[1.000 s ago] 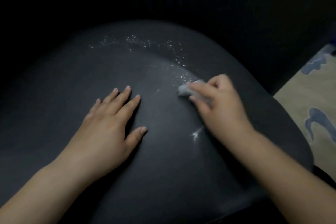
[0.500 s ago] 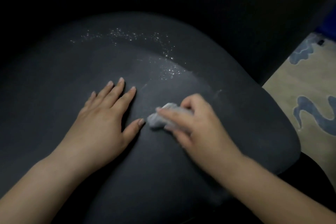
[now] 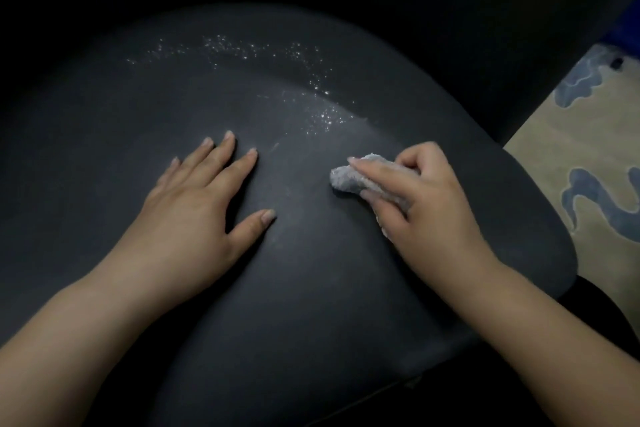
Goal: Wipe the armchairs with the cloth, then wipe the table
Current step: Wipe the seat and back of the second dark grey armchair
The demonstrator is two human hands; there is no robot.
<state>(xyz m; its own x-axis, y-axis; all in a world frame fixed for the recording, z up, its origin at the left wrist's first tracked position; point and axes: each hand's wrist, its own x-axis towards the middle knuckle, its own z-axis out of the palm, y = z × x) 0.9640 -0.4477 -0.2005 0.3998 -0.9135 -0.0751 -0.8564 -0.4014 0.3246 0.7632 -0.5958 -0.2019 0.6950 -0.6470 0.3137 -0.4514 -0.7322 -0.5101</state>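
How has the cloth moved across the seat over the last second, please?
Yes. The cloth, gripped by the right hand, swept toward the resting left hand, then back right, ending nearer than the white specks.

The armchair (image 3: 311,288) has a dark, smooth, rounded seat that fills most of the view; its back is lost in shadow. A scatter of pale specks (image 3: 263,55) lies across the far part of the seat, thickest toward the right, though in this dim light it is hard to say whether they are crumbs or droplets. The cloth (image 3: 349,177) is small, pale grey and bunched into a wad, lying on the seat right of centre, nearer than the specks.
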